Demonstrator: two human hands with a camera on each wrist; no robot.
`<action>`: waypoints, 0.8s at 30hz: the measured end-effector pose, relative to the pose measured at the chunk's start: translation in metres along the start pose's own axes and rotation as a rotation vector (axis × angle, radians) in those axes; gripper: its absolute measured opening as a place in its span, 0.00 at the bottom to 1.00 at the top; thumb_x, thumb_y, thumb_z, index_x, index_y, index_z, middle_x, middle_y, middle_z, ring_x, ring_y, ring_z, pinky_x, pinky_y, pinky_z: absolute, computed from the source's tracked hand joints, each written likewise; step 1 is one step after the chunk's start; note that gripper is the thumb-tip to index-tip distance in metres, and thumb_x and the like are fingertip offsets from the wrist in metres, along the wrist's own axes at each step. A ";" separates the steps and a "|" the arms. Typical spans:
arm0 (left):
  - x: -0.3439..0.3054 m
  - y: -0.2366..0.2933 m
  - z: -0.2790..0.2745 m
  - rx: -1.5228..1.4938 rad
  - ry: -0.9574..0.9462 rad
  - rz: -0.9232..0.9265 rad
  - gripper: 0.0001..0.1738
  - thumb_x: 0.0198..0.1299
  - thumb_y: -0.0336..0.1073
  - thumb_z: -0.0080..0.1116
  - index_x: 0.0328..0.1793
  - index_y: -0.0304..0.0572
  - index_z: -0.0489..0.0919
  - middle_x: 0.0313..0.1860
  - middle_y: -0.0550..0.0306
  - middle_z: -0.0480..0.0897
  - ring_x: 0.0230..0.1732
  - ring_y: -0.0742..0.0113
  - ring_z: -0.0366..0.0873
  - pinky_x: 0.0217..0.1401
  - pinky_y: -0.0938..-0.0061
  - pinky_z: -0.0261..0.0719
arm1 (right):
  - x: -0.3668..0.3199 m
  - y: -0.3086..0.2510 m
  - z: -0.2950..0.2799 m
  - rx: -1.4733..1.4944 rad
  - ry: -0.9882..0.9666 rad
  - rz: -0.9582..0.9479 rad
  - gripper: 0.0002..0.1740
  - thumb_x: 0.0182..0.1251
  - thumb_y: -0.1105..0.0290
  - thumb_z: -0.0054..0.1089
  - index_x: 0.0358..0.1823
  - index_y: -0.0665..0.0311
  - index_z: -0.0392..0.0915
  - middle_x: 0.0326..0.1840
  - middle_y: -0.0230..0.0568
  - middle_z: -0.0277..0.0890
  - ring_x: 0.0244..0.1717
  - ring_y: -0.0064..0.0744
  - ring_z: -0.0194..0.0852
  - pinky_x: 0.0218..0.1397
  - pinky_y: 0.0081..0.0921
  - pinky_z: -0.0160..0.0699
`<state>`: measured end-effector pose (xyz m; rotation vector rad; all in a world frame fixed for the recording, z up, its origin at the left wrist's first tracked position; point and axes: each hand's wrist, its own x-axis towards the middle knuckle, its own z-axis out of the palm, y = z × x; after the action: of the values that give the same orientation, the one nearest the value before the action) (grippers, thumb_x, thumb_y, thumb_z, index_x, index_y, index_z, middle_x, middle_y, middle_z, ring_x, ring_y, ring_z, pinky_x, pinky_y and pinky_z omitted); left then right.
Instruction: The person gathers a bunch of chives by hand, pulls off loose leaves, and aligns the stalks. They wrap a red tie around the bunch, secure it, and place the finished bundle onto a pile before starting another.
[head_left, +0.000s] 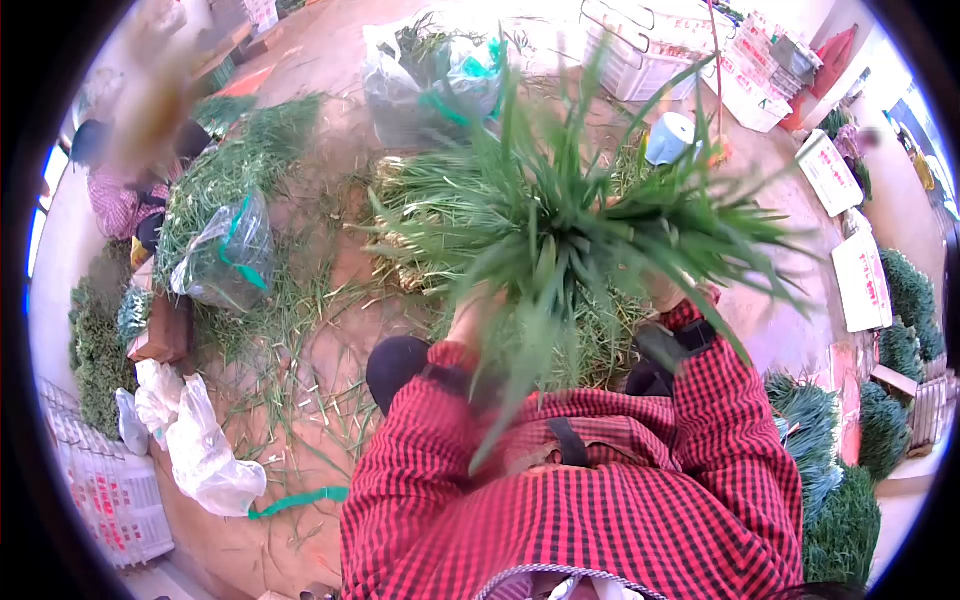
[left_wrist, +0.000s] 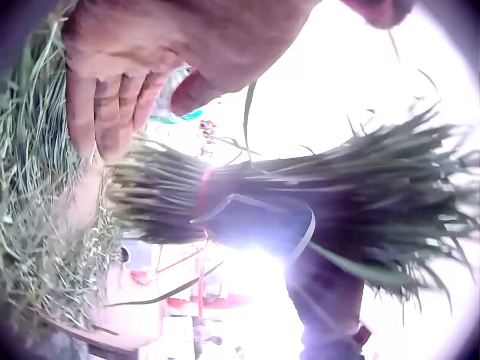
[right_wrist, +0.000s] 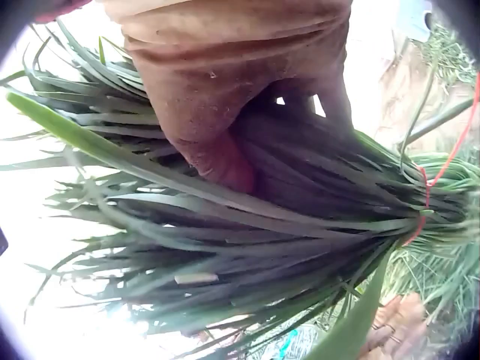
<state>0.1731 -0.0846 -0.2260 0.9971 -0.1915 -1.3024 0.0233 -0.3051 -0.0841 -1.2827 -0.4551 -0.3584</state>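
Observation:
A bundle of garlic chives, its long flat leaves fanned out and blurred, is up in front of my body in the head view. A thin red tie goes round it near the pale stem end. My right hand grips the leafy part, thumb on one side and fingers on the other. With its fingers straight, my left hand is beside the cut stem ends of the bundle. In the head view, leaves partly hide both hands.
More chive bundles lie stacked ahead, with loose leaves strewn around. A clear bag stands behind them. Another person sits at the left beside a chive heap. White crates stand at the back; further bundles lie at my right.

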 end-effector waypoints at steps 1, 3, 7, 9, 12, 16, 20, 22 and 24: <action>-0.003 -0.001 0.003 -0.221 0.114 -0.188 0.22 0.74 0.42 0.50 0.69 0.41 0.72 0.62 0.53 0.78 0.57 0.66 0.79 0.58 0.68 0.81 | 0.017 0.005 -0.009 0.159 -0.231 -0.042 0.23 0.76 0.65 0.51 0.68 0.66 0.70 0.66 0.49 0.72 0.63 0.37 0.74 0.71 0.34 0.69; -0.014 0.006 0.005 -0.416 0.090 -0.253 0.22 0.72 0.44 0.52 0.67 0.41 0.73 0.61 0.53 0.79 0.56 0.65 0.80 0.59 0.68 0.81 | 0.018 0.005 -0.003 -0.292 0.010 0.173 0.23 0.75 0.66 0.53 0.68 0.66 0.71 0.70 0.51 0.69 0.66 0.38 0.72 0.71 0.33 0.68; -0.022 0.020 -0.003 -0.553 -0.073 -0.150 0.23 0.69 0.47 0.54 0.64 0.41 0.76 0.58 0.54 0.81 0.55 0.63 0.81 0.59 0.66 0.81 | 0.029 0.002 0.072 -0.316 0.156 0.258 0.26 0.74 0.67 0.54 0.71 0.67 0.68 0.72 0.50 0.67 0.70 0.38 0.69 0.75 0.35 0.64; -0.019 0.029 -0.011 -0.588 -0.142 -0.102 0.24 0.68 0.48 0.56 0.63 0.41 0.77 0.56 0.54 0.82 0.55 0.62 0.81 0.59 0.66 0.82 | 0.023 0.013 0.089 0.232 0.485 0.470 0.28 0.74 0.65 0.54 0.72 0.69 0.65 0.73 0.50 0.66 0.74 0.40 0.64 0.78 0.38 0.59; -0.019 0.043 -0.012 -0.662 -0.191 0.003 0.25 0.66 0.50 0.57 0.60 0.41 0.79 0.54 0.55 0.84 0.54 0.60 0.82 0.60 0.65 0.82 | 0.012 -0.015 0.084 -0.525 0.120 0.055 0.30 0.75 0.63 0.55 0.72 0.70 0.64 0.69 0.49 0.71 0.68 0.38 0.70 0.71 0.34 0.69; -0.020 0.052 -0.007 -0.790 -0.016 0.249 0.23 0.64 0.49 0.58 0.59 0.43 0.80 0.55 0.54 0.84 0.56 0.55 0.81 0.65 0.58 0.77 | -0.017 -0.071 0.087 -0.572 0.618 0.298 0.20 0.76 0.68 0.53 0.64 0.70 0.75 0.59 0.45 0.79 0.60 0.36 0.76 0.64 0.30 0.75; -0.020 0.054 -0.008 -0.777 0.063 0.383 0.23 0.64 0.45 0.57 0.60 0.41 0.79 0.58 0.53 0.83 0.58 0.54 0.79 0.67 0.56 0.74 | -0.031 -0.111 0.079 -0.640 0.953 0.267 0.17 0.75 0.67 0.57 0.59 0.68 0.79 0.48 0.38 0.84 0.46 0.25 0.82 0.51 0.19 0.79; -0.024 0.057 -0.004 -0.741 0.070 0.391 0.24 0.62 0.45 0.58 0.60 0.40 0.79 0.58 0.52 0.83 0.58 0.53 0.79 0.67 0.55 0.75 | -0.029 -0.125 0.091 -0.711 1.029 0.235 0.15 0.75 0.66 0.58 0.57 0.66 0.80 0.43 0.34 0.85 0.33 0.15 0.79 0.37 0.13 0.76; -0.028 0.058 0.004 -0.681 0.044 0.437 0.25 0.61 0.45 0.59 0.61 0.40 0.78 0.58 0.52 0.83 0.58 0.52 0.79 0.66 0.55 0.75 | -0.029 -0.135 0.097 -0.726 0.959 0.193 0.15 0.75 0.66 0.58 0.56 0.66 0.81 0.41 0.34 0.85 0.32 0.16 0.78 0.36 0.13 0.75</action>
<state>0.2031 -0.0663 -0.1714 0.3680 0.0704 -0.8438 -0.0810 -0.2448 0.0338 -1.6408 0.6704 -0.9606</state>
